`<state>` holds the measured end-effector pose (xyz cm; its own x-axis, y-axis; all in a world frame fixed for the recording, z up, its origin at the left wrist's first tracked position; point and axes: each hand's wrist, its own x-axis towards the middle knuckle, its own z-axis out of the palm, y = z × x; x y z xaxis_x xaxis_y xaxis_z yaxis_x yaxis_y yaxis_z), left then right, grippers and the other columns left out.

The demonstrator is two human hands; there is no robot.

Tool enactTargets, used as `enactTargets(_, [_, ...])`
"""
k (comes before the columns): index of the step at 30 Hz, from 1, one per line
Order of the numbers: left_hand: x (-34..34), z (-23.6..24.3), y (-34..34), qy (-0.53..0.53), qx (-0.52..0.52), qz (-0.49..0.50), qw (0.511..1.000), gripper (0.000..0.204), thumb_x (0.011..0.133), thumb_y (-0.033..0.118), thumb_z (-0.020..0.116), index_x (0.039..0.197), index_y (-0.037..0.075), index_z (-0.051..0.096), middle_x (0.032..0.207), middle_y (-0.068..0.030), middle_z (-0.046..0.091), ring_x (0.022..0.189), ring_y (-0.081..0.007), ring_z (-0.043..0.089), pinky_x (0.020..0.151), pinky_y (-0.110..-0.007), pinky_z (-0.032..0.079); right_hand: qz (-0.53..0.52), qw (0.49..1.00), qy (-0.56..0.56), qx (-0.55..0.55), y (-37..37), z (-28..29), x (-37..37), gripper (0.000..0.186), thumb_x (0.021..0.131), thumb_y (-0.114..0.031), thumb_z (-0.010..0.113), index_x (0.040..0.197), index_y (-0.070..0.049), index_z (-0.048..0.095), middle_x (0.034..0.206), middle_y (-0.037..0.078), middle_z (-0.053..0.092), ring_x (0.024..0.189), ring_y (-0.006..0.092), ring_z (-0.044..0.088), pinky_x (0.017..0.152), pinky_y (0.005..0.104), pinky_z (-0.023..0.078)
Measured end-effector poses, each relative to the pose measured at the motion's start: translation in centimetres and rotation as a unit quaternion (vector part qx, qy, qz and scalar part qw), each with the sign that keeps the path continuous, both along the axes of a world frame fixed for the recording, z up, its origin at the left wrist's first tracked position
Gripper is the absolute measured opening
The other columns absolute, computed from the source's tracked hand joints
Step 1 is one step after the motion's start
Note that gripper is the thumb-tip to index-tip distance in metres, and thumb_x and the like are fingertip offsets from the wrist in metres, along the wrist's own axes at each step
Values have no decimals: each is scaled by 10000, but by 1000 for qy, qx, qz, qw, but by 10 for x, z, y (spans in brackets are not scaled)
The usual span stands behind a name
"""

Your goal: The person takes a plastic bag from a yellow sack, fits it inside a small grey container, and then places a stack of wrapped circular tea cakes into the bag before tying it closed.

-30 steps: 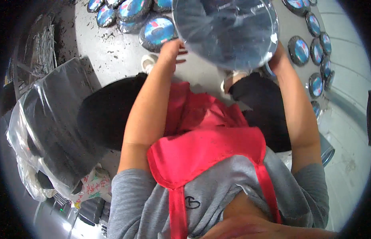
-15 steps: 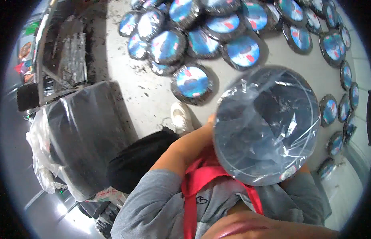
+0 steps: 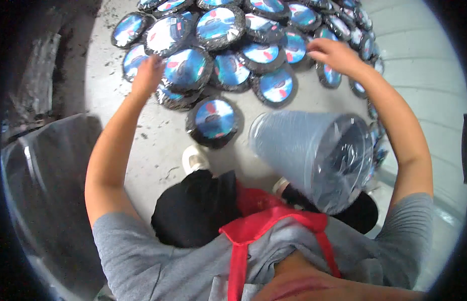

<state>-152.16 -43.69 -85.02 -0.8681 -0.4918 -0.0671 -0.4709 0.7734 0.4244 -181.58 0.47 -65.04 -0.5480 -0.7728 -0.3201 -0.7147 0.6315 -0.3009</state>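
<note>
A tall, round, translucent bluish plastic container (image 3: pixel 288 143) stands leaning between my legs, with crinkled clear film at its wide near end. Neither hand touches it. My left hand (image 3: pixel 150 76) is at the left part of a heap of round, film-wrapped packs with dark rims and blue-white labels. It is nearest to one such pack (image 3: pixel 187 68); motion blurs its fingers, and contact cannot be told. My right hand (image 3: pixel 336 54) reaches over the right part of the heap, fingers bent and apart from the thumb, with nothing visible in it. Another wrapped pack (image 3: pixel 213 120) lies alone in front of the heap.
A large dark grey, plastic-covered block (image 3: pixel 55 200) stands to my left. Dark crumbs litter the grey floor (image 3: pixel 110 75) beside it. Pale panels (image 3: pixel 419 60) run along the right. My white shoe (image 3: pixel 194 159) is close to the lone pack.
The container was held up before my chest; it is now lower, out of my hands. Both arms have spread apart and reached forward to the heap. The view has shifted right.
</note>
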Motion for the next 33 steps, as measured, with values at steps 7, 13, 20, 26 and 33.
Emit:
enactTargets(7, [-134, -104, -47, 40, 36, 170, 984, 902, 782, 670, 747, 1373, 23, 535, 1427, -299, 503, 1341, -462, 479, 1108, -517, 420, 87, 969, 184, 137, -88, -221, -87, 1179, 743, -649, 786, 1610, -81, 226, 1644, 250, 245, 1510, 407, 281, 1181, 528, 336])
enactTargets(13, [-42, -66, 15, 118, 13, -8, 993, 730, 846, 444, 789, 1441, 115, 523, 1505, -275, 441, 1374, -447, 442, 1129, -513, 370, 156, 973, 171, 16, -93, -182, -69, 928, 723, -398, 864, 1518, -173, 441, 1483, 210, 494, 1266, 432, 550, 1041, 504, 490])
enactTargets(20, [-36, -82, -31, 62, 158, 179, 969, 683, 900, 375, 772, 1406, -28, 552, 1407, -221, 555, 1267, -310, 569, 1073, -387, 445, -140, 981, -137, 11, -77, -199, -85, 762, 874, -471, 762, 1482, -108, 479, 1491, 238, 471, 1294, 337, 535, 954, 450, 517])
enactTargets(26, [-19, -120, -22, 60, 213, 162, 962, 886, 806, 447, 847, 1458, -21, 471, 1378, -261, 538, 1310, -371, 519, 1108, -435, 418, -457, 838, -275, 117, -98, -233, -98, 729, 819, -683, 732, 1160, -42, 671, 1261, 108, 627, 1033, 180, 585, 716, 320, 485])
enactTargets(33, [-9, -102, -38, 24, 403, 189, 895, 839, 807, 292, 877, 1459, -34, 461, 1259, -164, 651, 1163, -232, 617, 1021, -349, 483, -462, 814, -352, 14, -51, -125, -153, 424, 876, -504, 763, 859, -86, 692, 1250, 58, 661, 1114, 211, 613, 983, 348, 479])
